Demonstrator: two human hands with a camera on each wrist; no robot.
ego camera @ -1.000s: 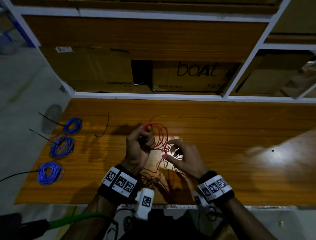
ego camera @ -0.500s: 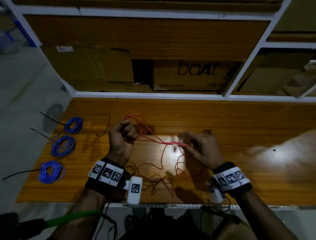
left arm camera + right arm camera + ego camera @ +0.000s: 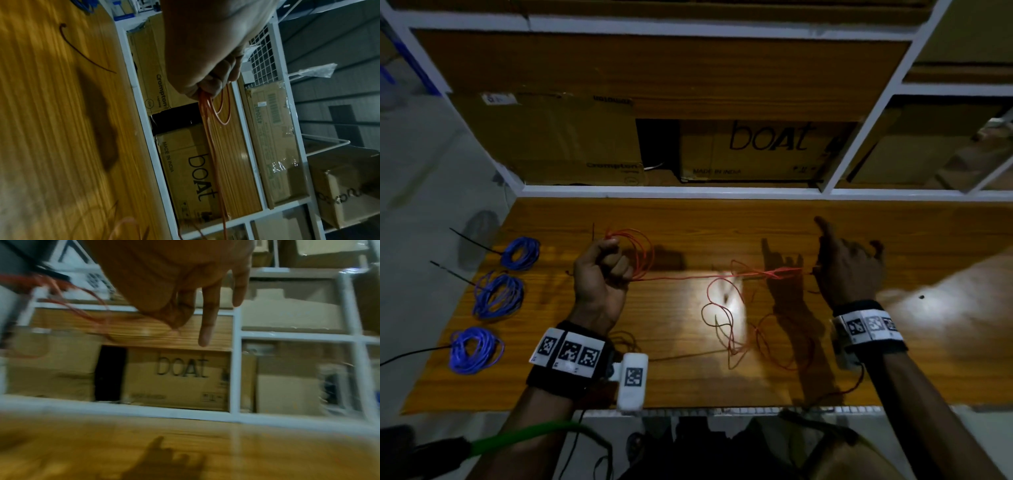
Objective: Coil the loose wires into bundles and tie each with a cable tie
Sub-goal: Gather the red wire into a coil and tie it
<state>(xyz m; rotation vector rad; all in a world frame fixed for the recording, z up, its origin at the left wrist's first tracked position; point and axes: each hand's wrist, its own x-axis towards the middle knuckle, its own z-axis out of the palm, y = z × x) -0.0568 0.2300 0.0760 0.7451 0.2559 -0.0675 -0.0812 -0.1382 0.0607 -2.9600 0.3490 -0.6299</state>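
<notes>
Apparently red wire (image 3: 688,277) between both hands.

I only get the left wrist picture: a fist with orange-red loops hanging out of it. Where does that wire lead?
Observer: From the left hand the red wire stretches straight across to the right hand, which pinches it between thumb and forefinger.
Visitor: So is the whole wire coiled up?
Observer: No. Loose loops of it lie tangled on the table between the two hands, towards the near edge.
Visitor: Are any bundles finished?
Observer: Three blue bundles lie in a row along the table's left side, each with a black cable tie tail sticking out.
</notes>
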